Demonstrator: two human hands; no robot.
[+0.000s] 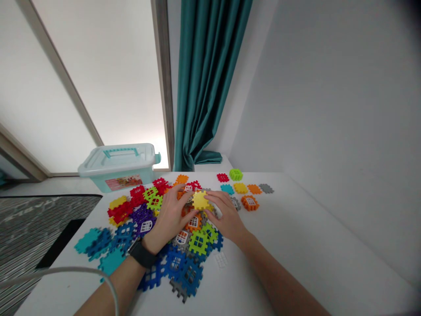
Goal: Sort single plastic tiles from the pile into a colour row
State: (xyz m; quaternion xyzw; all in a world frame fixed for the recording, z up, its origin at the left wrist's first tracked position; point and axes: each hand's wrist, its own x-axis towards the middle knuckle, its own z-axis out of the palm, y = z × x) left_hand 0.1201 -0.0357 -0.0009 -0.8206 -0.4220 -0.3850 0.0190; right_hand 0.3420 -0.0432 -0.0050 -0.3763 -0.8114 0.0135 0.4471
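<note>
A yellow plastic waffle block (200, 200) lies between my left hand (169, 219) and my right hand (226, 215), and the fingertips of both press on its sides. It sits above a heap of interlocking plastic waffle blocks (179, 263) in blue, green, purple, red and orange, many with window panels. My palms rest just over this heap. A black watch (141, 255) circles my left wrist. Beyond my right hand, several loose blocks lie apart, among them a lime block (236, 174) and an orange window block (250, 202). The heap's lower layers are partly hidden under my hands.
The heap lies on a white table (289, 237) with a wall along its right side. A pale teal lidded plastic box (116, 166) stands at the back left. A grey cable (66, 272) crosses the lower left, above a striped floor mat (39, 224).
</note>
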